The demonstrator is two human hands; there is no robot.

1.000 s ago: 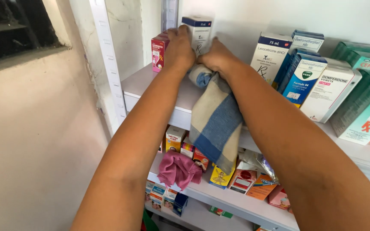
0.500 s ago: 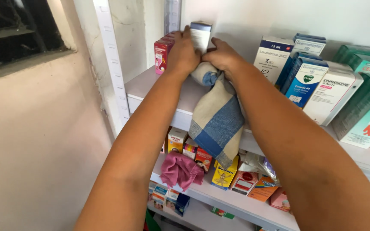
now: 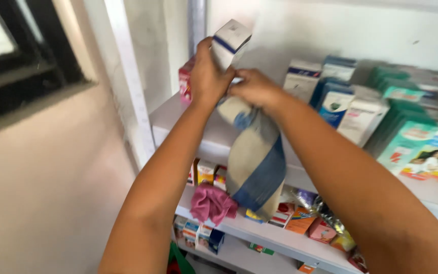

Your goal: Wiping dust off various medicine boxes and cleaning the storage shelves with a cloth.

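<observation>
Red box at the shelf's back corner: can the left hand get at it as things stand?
Probably, once freed: the left hand holds a white box just beside the red box, with nothing between them.

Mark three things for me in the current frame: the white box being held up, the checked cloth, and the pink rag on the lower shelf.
white box with blue stripe (image 3: 231, 41), head view, on its front face.
blue and beige checked cloth (image 3: 257, 162), head view, on the hanging middle fold.
pink rag (image 3: 211, 203), head view, on its bunched centre.
</observation>
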